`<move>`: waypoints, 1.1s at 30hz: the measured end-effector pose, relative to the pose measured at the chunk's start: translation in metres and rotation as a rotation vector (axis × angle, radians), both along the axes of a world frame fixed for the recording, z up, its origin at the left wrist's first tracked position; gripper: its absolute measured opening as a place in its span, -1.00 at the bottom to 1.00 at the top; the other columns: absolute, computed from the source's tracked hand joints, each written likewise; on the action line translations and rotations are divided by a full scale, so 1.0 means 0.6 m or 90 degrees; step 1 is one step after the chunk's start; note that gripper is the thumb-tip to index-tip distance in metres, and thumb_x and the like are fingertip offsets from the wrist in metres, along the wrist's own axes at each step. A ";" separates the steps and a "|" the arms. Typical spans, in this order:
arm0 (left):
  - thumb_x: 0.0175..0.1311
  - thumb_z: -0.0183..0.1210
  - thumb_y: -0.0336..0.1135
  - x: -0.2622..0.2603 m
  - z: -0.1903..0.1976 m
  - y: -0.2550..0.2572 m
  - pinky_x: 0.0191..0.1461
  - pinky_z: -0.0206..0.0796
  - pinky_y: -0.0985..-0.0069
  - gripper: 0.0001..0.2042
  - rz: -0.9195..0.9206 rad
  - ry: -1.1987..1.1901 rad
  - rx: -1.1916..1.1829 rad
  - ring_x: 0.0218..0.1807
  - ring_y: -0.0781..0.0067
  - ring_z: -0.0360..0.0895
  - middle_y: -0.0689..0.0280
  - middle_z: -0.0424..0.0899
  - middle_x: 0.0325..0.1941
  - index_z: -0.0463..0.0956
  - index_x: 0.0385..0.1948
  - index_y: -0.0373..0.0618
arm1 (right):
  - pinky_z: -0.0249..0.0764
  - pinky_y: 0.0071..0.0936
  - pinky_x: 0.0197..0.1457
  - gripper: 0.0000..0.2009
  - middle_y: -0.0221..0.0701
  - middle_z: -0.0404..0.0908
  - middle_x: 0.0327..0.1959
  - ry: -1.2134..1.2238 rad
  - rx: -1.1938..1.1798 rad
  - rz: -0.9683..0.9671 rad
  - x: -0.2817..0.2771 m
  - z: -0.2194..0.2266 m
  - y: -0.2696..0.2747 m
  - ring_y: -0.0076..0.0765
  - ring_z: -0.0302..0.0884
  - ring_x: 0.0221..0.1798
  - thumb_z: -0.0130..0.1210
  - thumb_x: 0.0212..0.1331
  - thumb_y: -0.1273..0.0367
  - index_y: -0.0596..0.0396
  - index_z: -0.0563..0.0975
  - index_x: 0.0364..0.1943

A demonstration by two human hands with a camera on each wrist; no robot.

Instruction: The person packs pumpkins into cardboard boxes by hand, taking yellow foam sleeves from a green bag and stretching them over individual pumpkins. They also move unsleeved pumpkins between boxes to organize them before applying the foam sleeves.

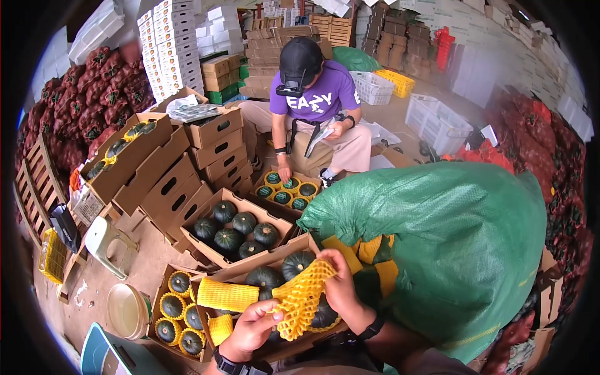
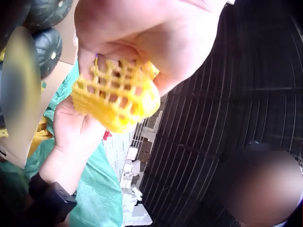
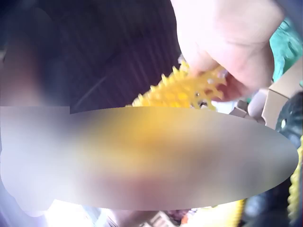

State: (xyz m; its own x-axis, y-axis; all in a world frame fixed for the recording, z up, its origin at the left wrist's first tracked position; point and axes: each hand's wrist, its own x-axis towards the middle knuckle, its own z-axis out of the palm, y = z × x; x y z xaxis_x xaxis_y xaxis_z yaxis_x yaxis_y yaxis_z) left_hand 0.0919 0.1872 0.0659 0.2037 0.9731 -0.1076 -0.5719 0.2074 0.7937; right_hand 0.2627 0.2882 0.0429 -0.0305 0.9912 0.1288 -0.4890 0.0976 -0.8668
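Note:
A yellow foam net sleeve (image 1: 304, 296) is stretched between my two hands above a cardboard box. My left hand (image 1: 249, 332) pinches its lower left end between thumb and fingers. At the upper right end my right hand (image 1: 341, 286) grips the edge, its fingers partly behind the mesh. The left wrist view shows the sleeve (image 2: 116, 97) bunched under the left palm. Over in the right wrist view, the right fingers hold the sleeve (image 3: 175, 92), and a blurred patch hides much below. Dark green squashes (image 1: 265, 279) sit in the box underneath. A flat yellow sleeve (image 1: 227, 295) lies across them.
A green woven sack (image 1: 437, 244) bulges at the right, with yellow sleeves in its mouth. Ahead are a box of bare squashes (image 1: 228, 239) and a person (image 1: 315, 94) touching netted, labelled ones. Left stand netted squashes (image 1: 170, 306), a bucket (image 1: 127, 310) and a stool (image 1: 107, 244).

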 end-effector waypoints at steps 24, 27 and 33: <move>0.13 0.06 -0.42 -0.003 -0.031 0.120 -0.04 0.40 0.36 -0.63 0.155 0.897 0.200 -0.15 0.26 0.60 0.02 0.65 -0.21 0.45 0.01 -0.31 | 0.42 -0.42 0.02 -0.43 -0.30 0.48 -0.08 -0.442 -0.010 0.210 0.066 0.021 -0.068 -0.41 0.48 -0.09 0.13 0.11 0.47 -0.04 0.26 0.26; 0.11 0.09 -0.26 0.015 -0.091 0.235 0.01 0.39 0.31 -0.61 -0.054 0.752 0.018 -0.04 0.04 0.59 -0.10 0.63 -0.14 0.52 -0.05 -0.29 | 0.47 -0.42 0.05 -0.25 -0.20 0.40 0.11 -0.255 -0.298 0.296 0.037 -0.036 0.004 -0.35 0.47 0.04 -0.03 0.10 0.58 -0.17 0.00 0.42; 0.08 0.14 -0.18 0.016 -0.039 0.176 0.15 0.33 0.32 -0.51 0.050 0.790 0.032 0.11 -0.02 0.49 -0.08 0.58 -0.03 0.45 0.06 -0.21 | 0.44 -0.45 0.10 -0.41 -0.29 0.31 0.24 -0.060 -0.187 0.166 0.024 -0.063 -0.025 -0.34 0.42 0.16 -0.21 0.26 0.45 -0.08 0.00 0.41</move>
State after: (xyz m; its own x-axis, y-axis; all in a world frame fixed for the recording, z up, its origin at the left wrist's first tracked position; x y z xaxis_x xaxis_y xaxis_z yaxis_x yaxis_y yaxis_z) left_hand 0.1012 0.2929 0.0424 -0.0674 0.9867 -0.1479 0.5603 0.1600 0.8127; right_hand 0.2773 0.2733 0.0051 -0.2843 0.9427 -0.1746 -0.3819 -0.2783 -0.8813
